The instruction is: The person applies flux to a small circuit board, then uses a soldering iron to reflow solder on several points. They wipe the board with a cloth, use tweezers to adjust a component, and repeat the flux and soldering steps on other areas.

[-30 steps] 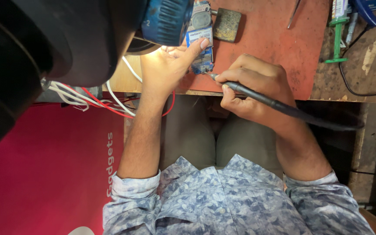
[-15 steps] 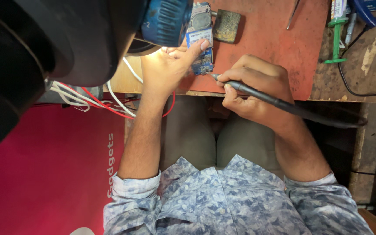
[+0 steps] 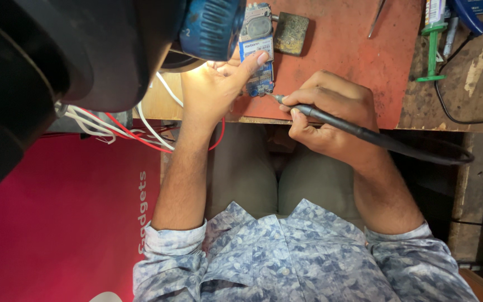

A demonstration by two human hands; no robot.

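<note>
The left hand (image 3: 219,89) lies flat on the red mat (image 3: 353,50), fingers stretched out and pressing a small blue circuit board (image 3: 257,47) down; its thumb side is lost under a big dark lamp housing (image 3: 85,50) that blocks the upper left. The right hand (image 3: 331,114) is curled tight around a black soldering iron (image 3: 353,130), pen-style, its tip just at the board's lower edge; whether it touches is hard to tell. A dirty sponge pad (image 3: 292,32) sits beside the board. Red and white wires (image 3: 141,131) trail under the bench edge.
</note>
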